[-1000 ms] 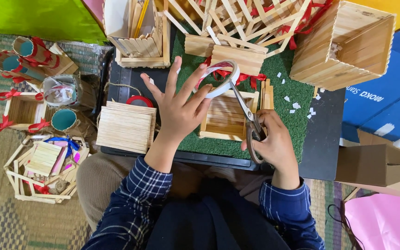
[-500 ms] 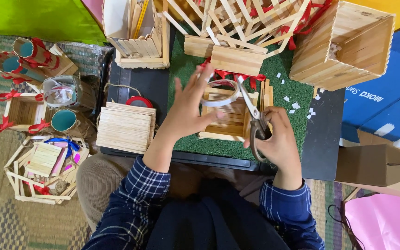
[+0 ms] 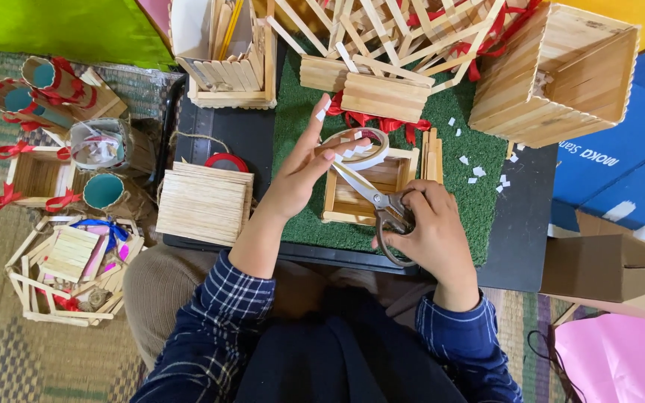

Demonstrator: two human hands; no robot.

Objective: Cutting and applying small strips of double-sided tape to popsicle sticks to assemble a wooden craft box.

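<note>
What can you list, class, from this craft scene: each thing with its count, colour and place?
Tape roll: one, white, held over the green mat.
Scissors: one, silver, blades at the tape.
Open stick box: one, pale wood, under the hands.
Flat stick panel: one, pale wood, left of the mat.
Tall stick box: one, pale wood, upper right.
Left hand: holds the tape roll.
Right hand: grips the scissors.

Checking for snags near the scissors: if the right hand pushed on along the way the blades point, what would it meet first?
Probably the roll of white tape that the left hand holds: the right hand aims the scissors up-left at it. The tips already seem to reach it, though depth is unclear.
</note>
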